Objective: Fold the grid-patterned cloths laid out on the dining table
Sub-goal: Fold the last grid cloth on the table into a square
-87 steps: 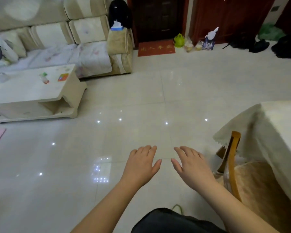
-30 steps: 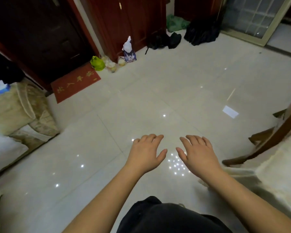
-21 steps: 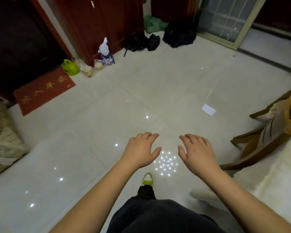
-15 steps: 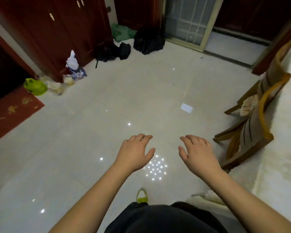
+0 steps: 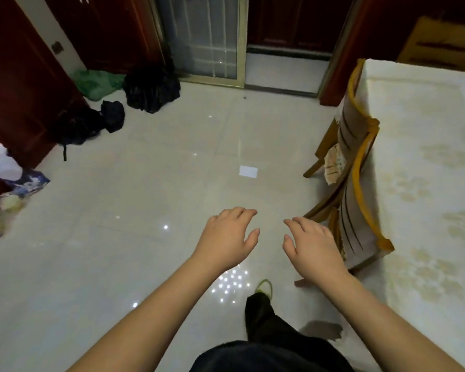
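The dining table (image 5: 424, 167) fills the right side, covered with a cream cloth printed with pale flower shapes. No grid-patterned cloth shows on the visible part of it. My left hand (image 5: 226, 237) and my right hand (image 5: 312, 248) hang side by side over the tiled floor, palms down, fingers relaxed, holding nothing. Both are left of the table, apart from it.
A wooden chair (image 5: 355, 189) with a striped cushion stands against the table's left edge, close to my right hand. Dark bags (image 5: 151, 84) and a green bag (image 5: 97, 84) lie by the red cupboards at the back left. A glass door (image 5: 207, 36) is straight ahead. A white paper (image 5: 249, 171) lies on the floor.
The view has swung right from the sofa and coffee table to the dining table, which now fills the right side. Both hands stay held out and empty.
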Action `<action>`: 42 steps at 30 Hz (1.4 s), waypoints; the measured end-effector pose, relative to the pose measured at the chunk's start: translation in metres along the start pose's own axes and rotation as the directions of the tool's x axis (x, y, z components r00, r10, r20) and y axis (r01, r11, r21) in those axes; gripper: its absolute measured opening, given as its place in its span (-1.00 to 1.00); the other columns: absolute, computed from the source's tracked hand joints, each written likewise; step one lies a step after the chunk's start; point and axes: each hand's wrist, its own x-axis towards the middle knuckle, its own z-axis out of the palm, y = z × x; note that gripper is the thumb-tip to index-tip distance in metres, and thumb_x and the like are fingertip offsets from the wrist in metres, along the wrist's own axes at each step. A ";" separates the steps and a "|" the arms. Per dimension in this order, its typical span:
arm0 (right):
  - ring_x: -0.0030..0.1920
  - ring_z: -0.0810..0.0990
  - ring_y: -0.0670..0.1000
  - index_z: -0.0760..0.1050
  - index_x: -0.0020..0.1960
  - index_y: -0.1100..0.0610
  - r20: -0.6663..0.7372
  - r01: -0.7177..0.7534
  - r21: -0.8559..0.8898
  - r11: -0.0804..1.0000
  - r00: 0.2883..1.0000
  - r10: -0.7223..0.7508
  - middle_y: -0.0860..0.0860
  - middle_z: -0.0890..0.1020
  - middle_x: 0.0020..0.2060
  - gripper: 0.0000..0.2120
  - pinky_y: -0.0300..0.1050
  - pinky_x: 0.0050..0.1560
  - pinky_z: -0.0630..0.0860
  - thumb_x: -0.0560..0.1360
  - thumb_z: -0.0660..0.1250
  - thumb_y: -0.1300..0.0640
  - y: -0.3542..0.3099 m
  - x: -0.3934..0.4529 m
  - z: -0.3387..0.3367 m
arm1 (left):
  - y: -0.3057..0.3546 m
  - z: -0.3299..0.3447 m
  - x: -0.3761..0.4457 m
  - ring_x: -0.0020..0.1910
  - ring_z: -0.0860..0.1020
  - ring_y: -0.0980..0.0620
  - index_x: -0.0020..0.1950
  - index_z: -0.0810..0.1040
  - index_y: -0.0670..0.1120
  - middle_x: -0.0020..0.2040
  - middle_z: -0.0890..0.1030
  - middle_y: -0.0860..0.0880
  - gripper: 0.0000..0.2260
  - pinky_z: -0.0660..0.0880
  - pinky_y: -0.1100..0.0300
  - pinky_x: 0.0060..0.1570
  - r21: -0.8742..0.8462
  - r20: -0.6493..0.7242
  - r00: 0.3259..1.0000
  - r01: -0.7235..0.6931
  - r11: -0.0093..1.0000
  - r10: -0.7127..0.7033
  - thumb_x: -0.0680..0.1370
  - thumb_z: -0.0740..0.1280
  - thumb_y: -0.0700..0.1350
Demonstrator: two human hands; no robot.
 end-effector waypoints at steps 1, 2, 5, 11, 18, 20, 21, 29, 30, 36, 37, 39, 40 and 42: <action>0.29 0.45 0.06 0.41 0.39 0.06 0.002 -0.011 0.015 1.000 1.000 0.011 0.03 0.50 0.30 -0.54 0.02 0.32 0.30 0.58 0.01 -0.06 0.008 0.016 -0.002 | -0.003 -0.002 0.022 0.33 0.39 0.02 0.46 0.32 0.06 0.37 0.43 0.07 -0.59 0.36 0.07 0.22 -0.003 0.006 1.000 0.002 1.000 -0.002 0.61 0.13 0.10; 0.27 0.46 0.08 0.42 0.37 0.06 0.007 -0.015 0.033 0.999 1.000 0.015 0.04 0.51 0.28 -0.51 0.03 0.29 0.32 0.56 -0.03 -0.07 0.016 0.032 -0.005 | -0.006 -0.004 0.042 0.33 0.39 0.02 0.45 0.33 0.06 0.37 0.43 0.07 -0.60 0.35 0.08 0.22 -0.005 0.017 1.000 0.012 1.000 -0.012 0.62 0.14 0.09; 0.30 0.43 0.06 0.38 0.40 0.04 0.016 -0.030 0.064 0.998 0.999 0.029 0.01 0.47 0.31 -0.56 0.03 0.30 0.31 0.59 0.03 -0.04 0.042 0.074 -0.018 | -0.014 -0.008 0.092 0.34 0.39 0.02 0.44 0.35 0.06 0.37 0.43 0.07 -0.61 0.34 0.09 0.22 0.014 0.063 0.997 0.045 0.999 -0.046 0.62 0.14 0.10; 0.31 0.43 0.06 0.37 0.41 0.05 0.024 -0.038 0.071 0.997 0.999 0.036 0.02 0.47 0.33 -0.59 0.01 0.31 0.29 0.59 0.12 -0.01 0.081 0.162 -0.042 | -0.020 -0.018 0.180 0.32 0.41 0.01 0.43 0.36 0.05 0.35 0.45 0.06 -0.60 0.37 0.08 0.25 0.036 0.102 0.992 0.071 0.997 -0.074 0.61 0.15 0.11; 0.29 0.44 0.05 0.37 0.41 0.05 -0.005 -0.060 0.102 0.993 0.998 0.061 0.02 0.47 0.33 -0.58 -0.01 0.33 0.28 0.60 0.06 -0.04 0.101 0.250 -0.058 | -0.036 -0.023 0.277 0.32 0.41 0.02 0.42 0.36 0.05 0.34 0.46 0.07 -0.61 0.35 0.09 0.24 0.065 0.091 0.995 0.031 0.997 -0.037 0.61 0.14 0.10; 0.31 0.42 0.05 0.35 0.42 0.04 -0.006 -0.064 0.103 0.993 0.998 0.065 0.02 0.45 0.35 -0.58 -0.01 0.35 0.26 0.61 0.07 -0.04 0.104 0.277 -0.061 | -0.041 -0.023 0.308 0.32 0.41 0.02 0.43 0.36 0.05 0.34 0.46 0.06 -0.60 0.34 0.09 0.24 0.066 0.097 0.995 0.011 0.998 -0.018 0.61 0.14 0.11; 0.32 0.41 0.04 0.33 0.43 0.04 -0.003 -0.071 0.099 0.993 0.997 0.071 0.01 0.44 0.36 -0.58 -0.02 0.36 0.25 0.61 0.07 -0.04 0.105 0.293 -0.062 | -0.044 -0.023 0.324 0.33 0.40 0.02 0.44 0.35 0.05 0.35 0.46 0.06 -0.59 0.34 0.09 0.24 0.066 0.100 0.995 -0.003 0.998 -0.003 0.61 0.14 0.12; 0.38 0.35 0.02 0.28 0.46 -0.01 0.032 -0.141 0.070 0.988 0.990 0.139 -0.02 0.40 0.39 -0.53 -0.04 0.37 0.21 0.61 0.02 -0.14 0.093 0.419 -0.068 | -0.101 -0.035 0.450 0.35 0.37 0.04 0.45 0.32 0.06 0.37 0.43 0.08 -0.57 0.33 0.07 0.26 0.063 0.166 0.982 -0.096 0.993 0.085 0.61 0.10 0.15; 0.38 0.34 0.01 0.28 0.46 -0.02 0.035 -0.147 0.070 0.987 0.989 0.145 -0.02 0.40 0.40 -0.52 -0.04 0.38 0.21 0.61 -0.01 -0.16 0.091 0.433 -0.072 | -0.109 -0.039 0.464 0.36 0.36 0.05 0.45 0.31 0.07 0.38 0.42 0.09 -0.56 0.32 0.08 0.27 0.062 0.181 0.978 -0.112 0.992 0.099 0.60 0.09 0.17; 0.19 0.54 0.14 0.48 0.31 0.04 -0.025 -0.250 0.099 0.963 0.967 0.253 0.06 0.57 0.21 -0.45 0.07 0.18 0.43 0.53 -0.03 -0.20 0.107 0.508 -0.095 | -0.119 -0.059 0.566 0.36 0.36 0.04 0.45 0.31 0.09 0.37 0.42 0.09 -0.49 0.31 0.09 0.25 0.068 0.203 0.957 -0.225 0.972 0.208 0.56 -0.02 0.25; 0.15 0.57 0.14 0.51 0.28 0.05 -0.036 -0.271 0.098 0.958 0.961 0.275 0.06 0.59 0.17 -0.46 0.08 0.13 0.47 0.52 -0.01 -0.19 0.114 0.518 -0.099 | -0.114 -0.061 0.583 0.36 0.36 0.04 0.46 0.31 0.08 0.38 0.41 0.09 -0.53 0.30 0.09 0.26 0.060 0.199 0.952 -0.248 0.967 0.232 0.59 0.04 0.21; 0.15 0.57 0.14 0.51 0.28 0.05 -0.022 -0.305 0.085 0.949 0.951 0.308 0.04 0.59 0.16 -0.48 0.08 0.13 0.47 0.52 0.01 -0.18 0.131 0.540 -0.110 | -0.102 -0.064 0.617 0.36 0.36 0.04 0.46 0.30 0.08 0.39 0.41 0.08 -0.56 0.30 0.09 0.26 0.054 0.180 0.943 -0.293 0.955 0.279 0.61 0.08 0.18; 0.16 0.56 0.13 0.51 0.28 0.04 -0.022 -0.318 0.089 0.944 0.947 0.321 0.04 0.59 0.17 -0.49 0.09 0.14 0.46 0.52 0.01 -0.17 0.141 0.551 -0.115 | -0.096 -0.063 0.635 0.35 0.36 0.04 0.46 0.30 0.08 0.39 0.41 0.08 -0.56 0.31 0.09 0.25 0.056 0.177 0.939 -0.309 0.950 0.295 0.61 0.08 0.17; 0.14 0.58 0.14 0.53 0.27 0.03 -0.061 -0.340 0.108 0.934 0.936 0.348 0.05 0.60 0.15 -0.51 0.09 0.11 0.50 0.53 0.02 -0.16 0.163 0.574 -0.120 | -0.085 -0.060 0.670 0.35 0.37 0.03 0.46 0.30 0.08 0.39 0.41 0.08 -0.58 0.32 0.09 0.24 0.052 0.190 0.927 -0.337 0.940 0.322 0.62 0.07 0.15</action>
